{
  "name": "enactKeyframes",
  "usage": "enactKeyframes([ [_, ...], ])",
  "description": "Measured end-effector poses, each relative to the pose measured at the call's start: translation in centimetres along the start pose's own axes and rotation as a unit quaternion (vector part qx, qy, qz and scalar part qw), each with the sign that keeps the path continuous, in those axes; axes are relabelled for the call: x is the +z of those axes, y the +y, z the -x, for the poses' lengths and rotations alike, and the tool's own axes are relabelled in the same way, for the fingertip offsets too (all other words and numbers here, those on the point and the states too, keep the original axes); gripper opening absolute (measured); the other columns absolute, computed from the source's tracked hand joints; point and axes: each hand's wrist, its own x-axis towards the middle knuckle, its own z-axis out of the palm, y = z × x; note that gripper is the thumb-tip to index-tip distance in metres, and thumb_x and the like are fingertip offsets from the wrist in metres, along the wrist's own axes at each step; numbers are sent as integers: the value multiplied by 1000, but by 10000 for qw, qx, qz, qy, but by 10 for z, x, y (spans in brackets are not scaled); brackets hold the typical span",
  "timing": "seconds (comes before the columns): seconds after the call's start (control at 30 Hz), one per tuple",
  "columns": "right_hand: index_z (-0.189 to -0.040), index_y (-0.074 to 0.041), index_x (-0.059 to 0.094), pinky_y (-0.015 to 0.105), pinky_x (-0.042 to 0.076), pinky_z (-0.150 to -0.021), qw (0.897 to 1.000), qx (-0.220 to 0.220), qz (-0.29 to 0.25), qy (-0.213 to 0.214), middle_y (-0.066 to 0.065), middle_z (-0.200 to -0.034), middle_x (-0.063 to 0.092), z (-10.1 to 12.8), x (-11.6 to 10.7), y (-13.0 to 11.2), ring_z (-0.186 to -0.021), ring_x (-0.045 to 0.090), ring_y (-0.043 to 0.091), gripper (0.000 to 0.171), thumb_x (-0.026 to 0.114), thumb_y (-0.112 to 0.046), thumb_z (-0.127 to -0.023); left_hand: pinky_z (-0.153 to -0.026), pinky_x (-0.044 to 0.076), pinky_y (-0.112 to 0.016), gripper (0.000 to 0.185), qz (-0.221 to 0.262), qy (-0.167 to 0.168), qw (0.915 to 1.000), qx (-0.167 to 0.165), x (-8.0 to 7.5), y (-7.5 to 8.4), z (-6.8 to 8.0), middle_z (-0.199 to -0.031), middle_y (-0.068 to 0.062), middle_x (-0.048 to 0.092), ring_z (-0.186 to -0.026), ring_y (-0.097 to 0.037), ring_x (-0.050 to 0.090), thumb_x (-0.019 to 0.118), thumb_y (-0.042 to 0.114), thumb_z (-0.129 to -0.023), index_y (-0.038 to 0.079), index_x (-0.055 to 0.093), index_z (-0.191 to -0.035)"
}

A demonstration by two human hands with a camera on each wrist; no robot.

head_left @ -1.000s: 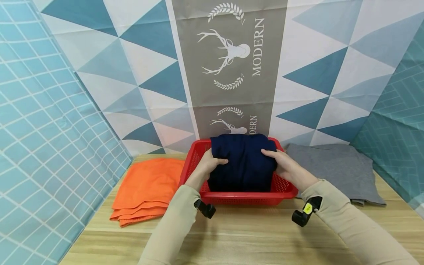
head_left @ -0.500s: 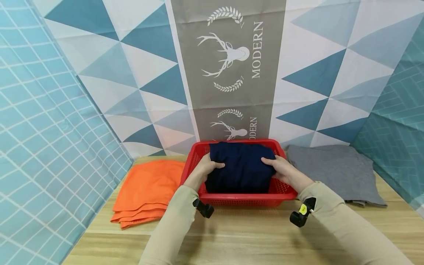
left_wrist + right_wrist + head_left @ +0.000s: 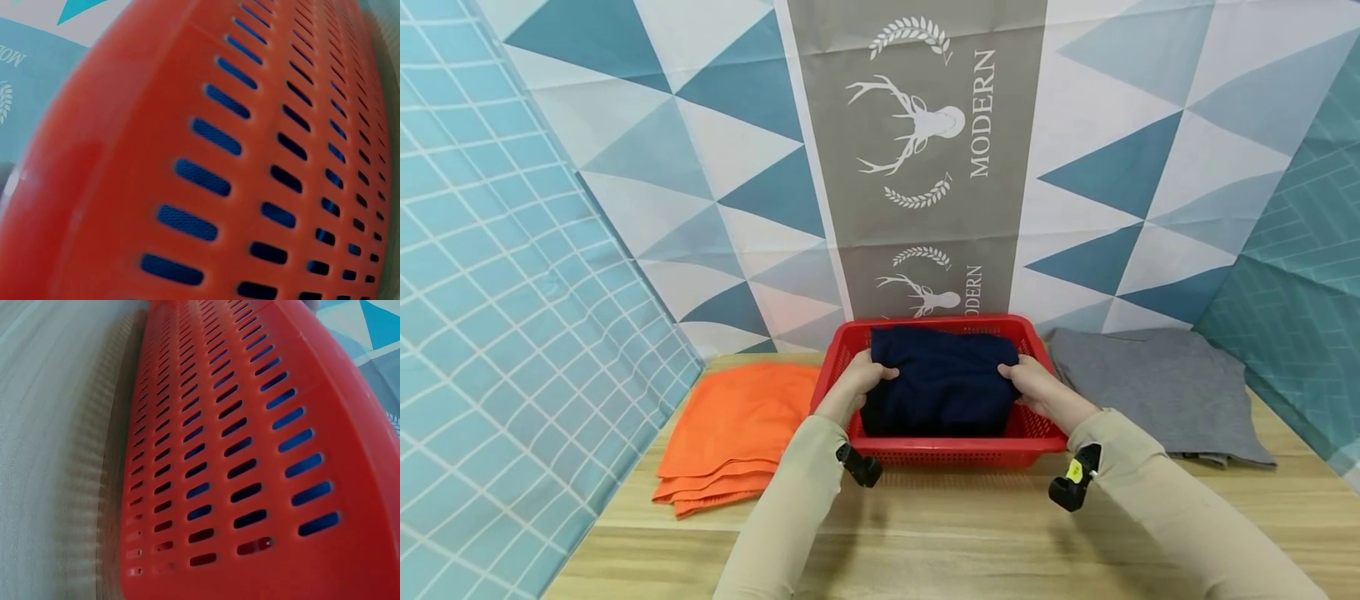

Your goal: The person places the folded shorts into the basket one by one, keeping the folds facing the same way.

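A folded navy blue cloth (image 3: 942, 379), perhaps a garment, sits inside the red perforated plastic basket (image 3: 940, 450). My left hand (image 3: 856, 382) grips its left side, thumb on top and the other fingers mostly hidden beside and under it. On the opposite side my right hand (image 3: 1037, 387) holds the cloth in the same way, thumb over the edge. Both wrist views are filled by the basket's slotted front wall, with blue fabric showing through the slots.
A stack of folded orange cloths (image 3: 741, 433) lies left of the basket on the wooden table (image 3: 955, 533). Folded grey cloth (image 3: 1157, 392) lies on the right. Behind the basket rises a patterned wall covering (image 3: 917, 200).
Both hands have lowered the navy cloth deeper into the basket, its top edge now below the back rim. The right hand has shifted slightly left.
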Motion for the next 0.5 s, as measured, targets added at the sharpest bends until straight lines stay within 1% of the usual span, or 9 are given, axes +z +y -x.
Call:
enactKeyframes([
  [0.13, -140, 11, 6, 45, 35, -100, 10000, -10, 79, 53, 29, -141, 23, -2, 1, 1, -125, 32, 38, 51, 25, -11, -99, -102, 32, -48, 57, 8, 119, 9999, -84, 0, 0, 0, -136, -16, 42, -123, -34, 40, 56, -1, -84, 0, 35, -137],
  [0.3, -141, 10, 2, 48, 33, -101, 9996, 19, 224, 181, 30, -143, 18, -3, 2, 2, -127, 29, 41, 52, 25, -7, -98, -105, 28, -50, 61, 26, 306, 9993, -190, 1, -1, -1, -140, -18, 36, -129, -36, 32, 54, -3, -84, -1, 29, -140],
  [0.37, -141, 10, 2, 48, 33, -101, 9993, 44, 287, 232, 30, -143, 16, -4, 3, 3, -128, 28, 41, 52, 26, -6, -97, -105, 26, -50, 61, -7, 375, 9990, -231, 2, -2, -1, -141, -19, 34, -130, -36, 30, 53, -4, -84, -1, 29, -140],
  [0.5, -141, 9, 5, 48, 34, -100, 9987, 82, 397, 308, 30, -143, 16, -5, 4, 4, -127, 29, 41, 52, 28, -4, -97, -104, 28, -50, 56, -37, 463, 9984, -335, 3, -5, 0, -138, -19, 38, -127, -36, 33, 48, -6, -83, -3, 34, -136],
])
